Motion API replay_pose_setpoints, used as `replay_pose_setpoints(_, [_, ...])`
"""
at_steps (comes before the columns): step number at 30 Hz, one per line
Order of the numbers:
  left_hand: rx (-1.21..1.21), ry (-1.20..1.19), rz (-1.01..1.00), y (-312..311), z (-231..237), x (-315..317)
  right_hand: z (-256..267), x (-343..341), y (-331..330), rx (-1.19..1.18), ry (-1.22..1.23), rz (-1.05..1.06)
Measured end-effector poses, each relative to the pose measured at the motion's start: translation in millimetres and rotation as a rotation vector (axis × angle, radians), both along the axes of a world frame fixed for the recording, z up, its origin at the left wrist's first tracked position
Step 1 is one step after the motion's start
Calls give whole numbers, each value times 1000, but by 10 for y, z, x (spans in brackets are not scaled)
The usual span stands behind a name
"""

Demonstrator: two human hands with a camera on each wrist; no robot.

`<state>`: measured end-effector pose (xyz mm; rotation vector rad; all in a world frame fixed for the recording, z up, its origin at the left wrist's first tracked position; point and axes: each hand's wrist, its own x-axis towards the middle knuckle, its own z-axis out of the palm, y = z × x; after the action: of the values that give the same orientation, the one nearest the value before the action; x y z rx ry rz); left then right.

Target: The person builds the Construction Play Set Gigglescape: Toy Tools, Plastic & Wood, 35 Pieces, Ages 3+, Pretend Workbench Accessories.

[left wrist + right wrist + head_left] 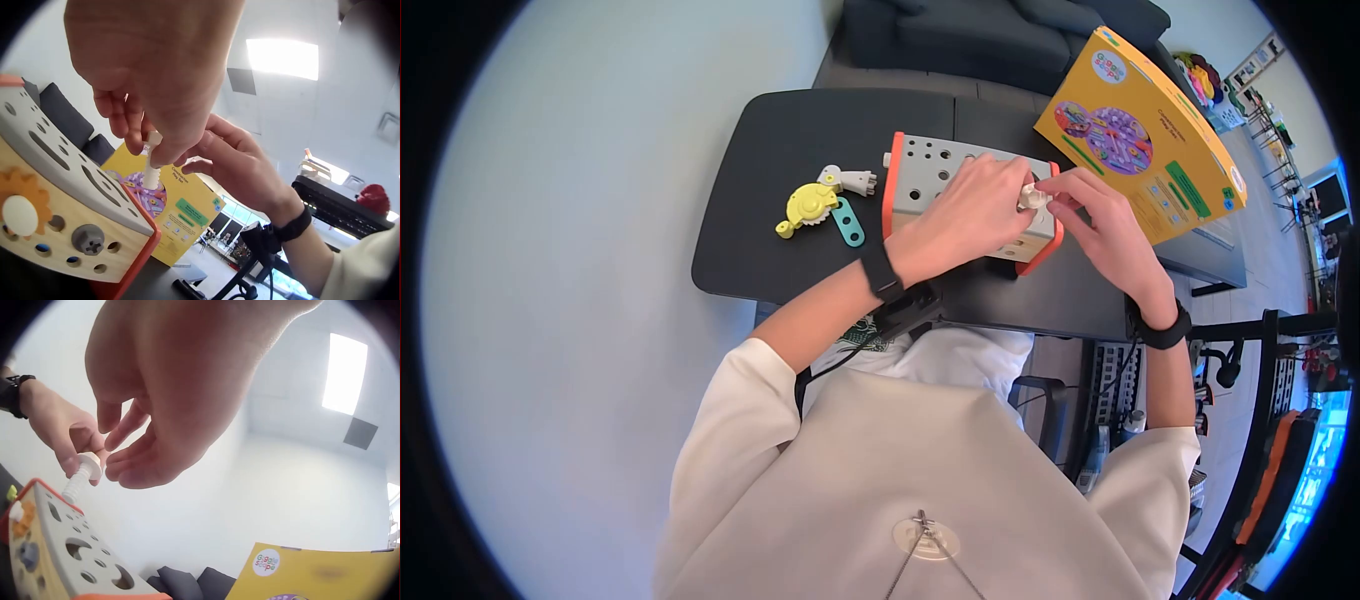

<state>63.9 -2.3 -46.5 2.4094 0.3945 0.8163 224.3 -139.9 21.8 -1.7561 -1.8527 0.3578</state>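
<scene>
A white threaded bolt (77,481) is pinched by its head in the left hand (62,428), tilted above the grey perforated top of a toy box (81,550). In the left wrist view the bolt (151,164) hangs from the fingertips of the left hand (150,69). The right hand (1100,225) is close beside it at the box's right end, fingers bent toward the bolt; whether they touch it is unclear. An orange gear (22,197) and a grey bolt (89,240) sit on the box's wooden side.
Left of the box on the black table (750,220) lie a yellow toy piece (808,204), a white piece (855,181) and a teal strip (848,222). A yellow carton (1140,130) stands at the back right. Behind the table is a dark sofa (970,45).
</scene>
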Motion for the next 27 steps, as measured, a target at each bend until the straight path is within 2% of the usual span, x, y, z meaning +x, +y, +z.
replay_pose_setpoints(8, [-147, 175, -61, 3, -46, 358, -150, 340, 115, -82, -56, 9])
replay_pose_setpoints(12, [-121, 230, -61, 26, -56, 414, -157, 356, 191, -112, -88, 27])
replay_pose_setpoints(19, [38, 173, -66, 76, -147, 441, -215, 388, 249, -103, -161, 75])
replay_pose_setpoints(21, [-119, 318, -101, 110, -56, 381, -237, 407, 236, -92, -162, 92])
replay_pose_setpoints(24, [-223, 344, -136, 214, -85, 286, -247, 457, 213, -58, -212, 141])
replay_pose_setpoints(27, [-193, 330, -139, 308, -119, 291, -210, 469, 200, -43, -264, 184])
